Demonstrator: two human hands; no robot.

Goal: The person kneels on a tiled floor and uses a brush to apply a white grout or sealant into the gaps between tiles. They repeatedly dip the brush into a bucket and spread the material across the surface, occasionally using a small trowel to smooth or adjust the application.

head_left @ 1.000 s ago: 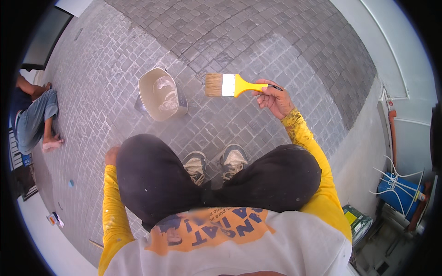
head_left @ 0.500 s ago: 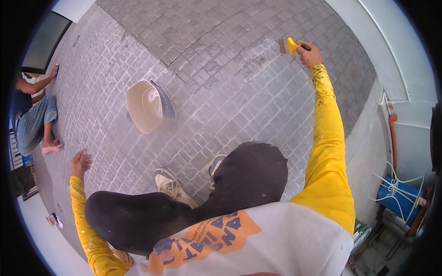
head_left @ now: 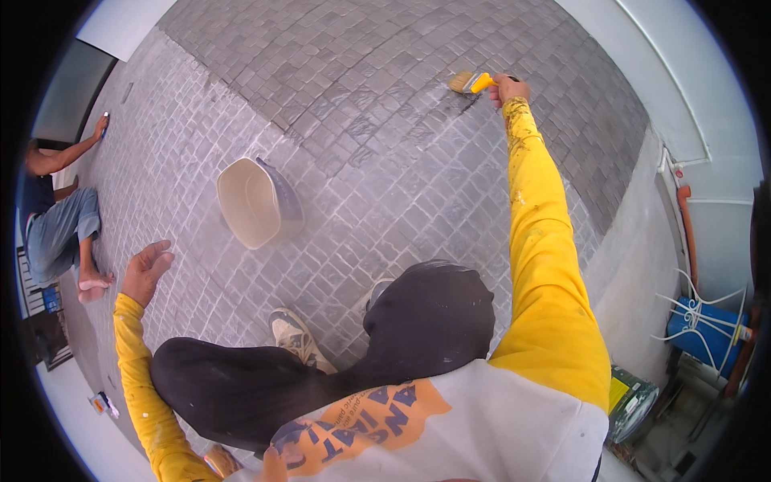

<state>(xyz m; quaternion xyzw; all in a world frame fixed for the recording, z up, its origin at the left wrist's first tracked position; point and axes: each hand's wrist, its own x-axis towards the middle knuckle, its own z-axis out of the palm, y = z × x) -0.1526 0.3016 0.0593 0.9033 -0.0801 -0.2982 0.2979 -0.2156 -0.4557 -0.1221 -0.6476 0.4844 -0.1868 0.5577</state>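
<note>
With its arm stretched far out, my right hand (head_left: 511, 89) grips a paintbrush (head_left: 479, 83) by the handle. The brush has a yellow grip and wide, pale bristles, which point left at the pavement where darker and paler stones meet. My left hand (head_left: 144, 273) hangs above the paving on the left, holding nothing, with its thumb and fingers apart. Between the hands, a cream bucket (head_left: 235, 207) with a dark outer side stands on the stones; its pale inside wall shows, but how much liquid it holds cannot be seen.
A person (head_left: 60, 217) in jeans sits on the paving at far left, one hand on the ground. A white wall (head_left: 675, 72) edges the right side, with an orange pipe (head_left: 685, 217), a blue container (head_left: 703, 333) beside white curled metal, and a can (head_left: 630, 406).
My right hand has moved left with the brush, whose bristles now spread near the stones. My left hand has risen slightly and opened more.
</note>
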